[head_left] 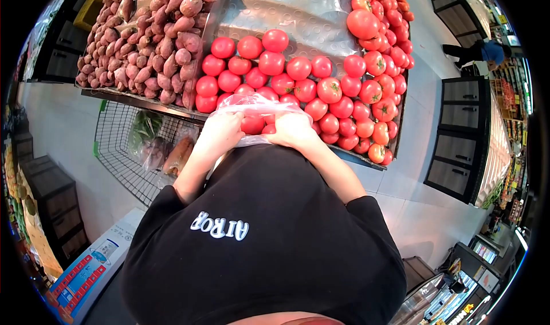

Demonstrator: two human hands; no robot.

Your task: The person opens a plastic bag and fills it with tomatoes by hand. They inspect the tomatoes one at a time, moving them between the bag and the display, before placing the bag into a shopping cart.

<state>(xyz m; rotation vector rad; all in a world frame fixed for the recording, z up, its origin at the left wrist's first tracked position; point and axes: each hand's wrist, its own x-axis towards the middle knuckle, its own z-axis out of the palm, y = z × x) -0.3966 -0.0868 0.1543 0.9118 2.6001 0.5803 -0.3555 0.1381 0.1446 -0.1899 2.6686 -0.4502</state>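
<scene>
Both hands hold a clear plastic bag [260,104] by its rim, close to my body at the front edge of the tomato display. My left hand [219,131] and my right hand [293,129] are closed on the two sides of the bag's mouth, with a gap between them. Red tomatoes [252,124] show between the hands; whether they lie inside the bag or behind it I cannot tell. Loose tomatoes [298,68] are piled just beyond the bag and to its right.
Sweet potatoes [154,44] fill the left of the stand. Below them a wire shopping cart [117,147] holds bagged produce [150,144]. A patterned carton [86,273] lies at lower left. Dark cabinets [458,136] line the right, where a person [484,51] stands farther off.
</scene>
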